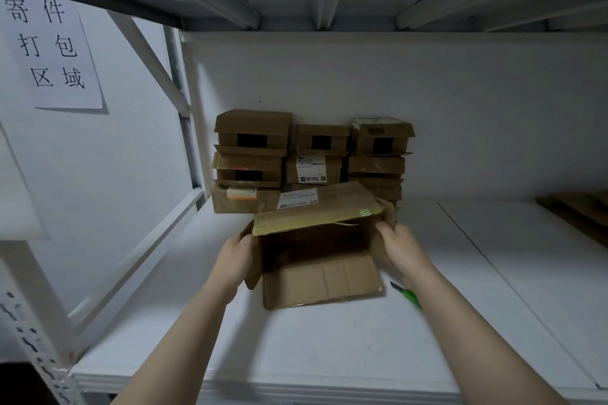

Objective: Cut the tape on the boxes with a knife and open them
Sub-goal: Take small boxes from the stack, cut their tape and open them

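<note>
- Boxes (251, 138) stand in three columns against the back wall (460, 108) of one white shelf (329, 345). I count at least eight, and the lower ones are partly hidden. They are brown corrugated cardboard, rectangular, and several have black patches or white stickers.
- Open box (320, 279): one, on the shelf in front of the stack, with its opening facing the person. The top flap is raised and carries yellowish tape (296, 229) along its edge and a white label (297, 199). The bottom flap lies flat on the shelf.
- Left hand (235, 256): fingers curl round the left side flap and grip it.
- Right hand (399, 246): fingers are tucked behind the right side flap with the thumb in front, gripping it.
- Knife (408, 296): one, slim and green-handled, lying on the shelf just right of the bottom flap, partly under the right forearm (460, 322).
</note>
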